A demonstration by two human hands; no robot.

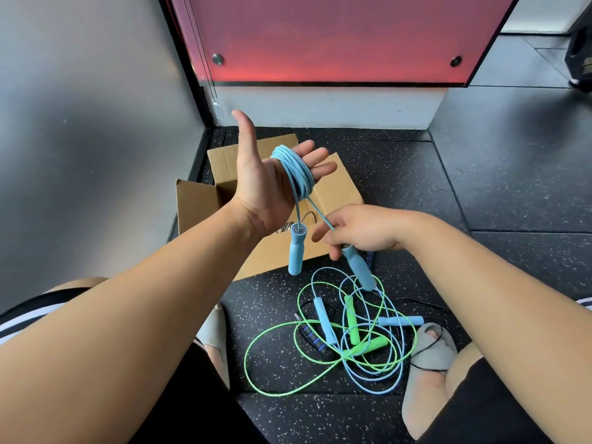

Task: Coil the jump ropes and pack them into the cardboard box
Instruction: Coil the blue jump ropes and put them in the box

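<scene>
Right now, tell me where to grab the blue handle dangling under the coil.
Wrap around the narrow waist of the dangling blue handle, just below its metal collar. It hangs upright and free from the blue rope, flared end down, so a side grasp should not slip off. Come from the right: the left forearm and cardboard box crowd its left.

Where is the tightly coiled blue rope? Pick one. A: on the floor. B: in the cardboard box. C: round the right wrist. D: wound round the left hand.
D: the blue rope loops round the left hand; the right hand pinches its tail.
</scene>
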